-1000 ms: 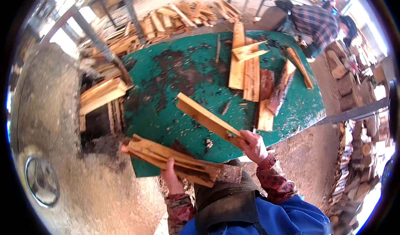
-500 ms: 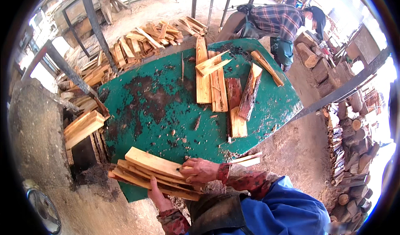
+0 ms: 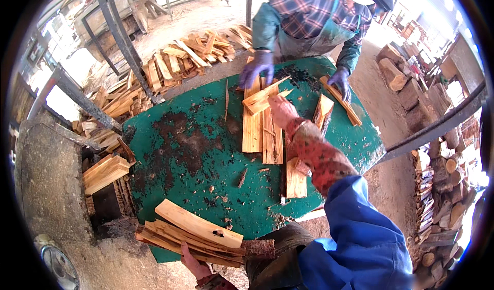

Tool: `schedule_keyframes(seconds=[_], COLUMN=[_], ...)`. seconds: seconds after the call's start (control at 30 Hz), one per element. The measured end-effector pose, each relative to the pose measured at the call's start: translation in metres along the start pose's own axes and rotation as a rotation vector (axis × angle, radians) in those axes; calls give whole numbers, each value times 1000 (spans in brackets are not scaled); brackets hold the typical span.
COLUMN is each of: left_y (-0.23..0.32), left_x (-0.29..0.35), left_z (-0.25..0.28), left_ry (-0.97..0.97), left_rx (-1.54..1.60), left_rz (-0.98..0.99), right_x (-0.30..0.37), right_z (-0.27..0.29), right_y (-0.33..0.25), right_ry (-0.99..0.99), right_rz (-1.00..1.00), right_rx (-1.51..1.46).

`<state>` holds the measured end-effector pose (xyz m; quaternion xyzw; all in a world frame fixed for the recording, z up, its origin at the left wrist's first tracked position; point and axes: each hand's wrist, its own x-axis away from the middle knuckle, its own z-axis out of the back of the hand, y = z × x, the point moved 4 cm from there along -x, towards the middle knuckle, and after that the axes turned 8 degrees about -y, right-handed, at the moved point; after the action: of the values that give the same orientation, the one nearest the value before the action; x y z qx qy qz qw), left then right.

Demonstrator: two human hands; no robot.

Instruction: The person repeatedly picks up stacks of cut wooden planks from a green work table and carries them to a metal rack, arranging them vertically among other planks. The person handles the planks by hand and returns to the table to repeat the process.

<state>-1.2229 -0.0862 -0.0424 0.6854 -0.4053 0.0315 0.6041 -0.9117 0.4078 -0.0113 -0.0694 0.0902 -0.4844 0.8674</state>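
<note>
A bundle of split firewood (image 3: 198, 237) lies at the near edge of the green table, its pieces stacked side by side. My left hand (image 3: 193, 261) grips it from the near side, thumb up against the wood; its other fingers are hidden underneath. Across the table reaches my right hand (image 3: 283, 112), fingers closed at a short pointed piece of split wood (image 3: 259, 102). That piece rests over two longer flat slabs, one of them the left slab (image 3: 251, 133). Under my right forearm lie a pale block (image 3: 296, 181) and a bark-edged piece (image 3: 323, 108).
A co-worker (image 3: 315, 12) in purple gloves leans over the far side of the green table (image 3: 226, 161), one glove by the slabs, the other on a wood strip (image 3: 343, 102). Split wood (image 3: 175, 58) is heaped beyond the table; logs (image 3: 411, 94) line the right.
My right hand has left the bundle and stretched forward to the short pieces. The co-worker has come upright to the table and put both gloved hands over it.
</note>
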Motion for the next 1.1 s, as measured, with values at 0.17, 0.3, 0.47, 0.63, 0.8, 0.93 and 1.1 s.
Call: schedule_keyframes(seconds=[0.17,0.3,0.47,0.63,0.8,0.93,1.1], left_y=[-6,-13,-4,-5,0,-1,4], left_x=[3,4,7,-1,-1,-2,-1], left_z=[8,11,8,13,5,0,-6], left_ry=[82,77,77,56,10,-6,-30], left_rx=[21,48,30,36,42,57,9], left_rz=[-1,-1,28,6,9,9,20], right_x=[-24,-17,46,89,146,220,258], right_z=[-20,-7,25,88,129,99,66], right_y=[35,29,10,-22,-46,-52,-135], right_ry=[-131,-318,-215,69,254,185,79], right_rz=[-133,-154,74,183,63,-38,38], right_rx=[185,448,119,-37,-134,-308,-502])
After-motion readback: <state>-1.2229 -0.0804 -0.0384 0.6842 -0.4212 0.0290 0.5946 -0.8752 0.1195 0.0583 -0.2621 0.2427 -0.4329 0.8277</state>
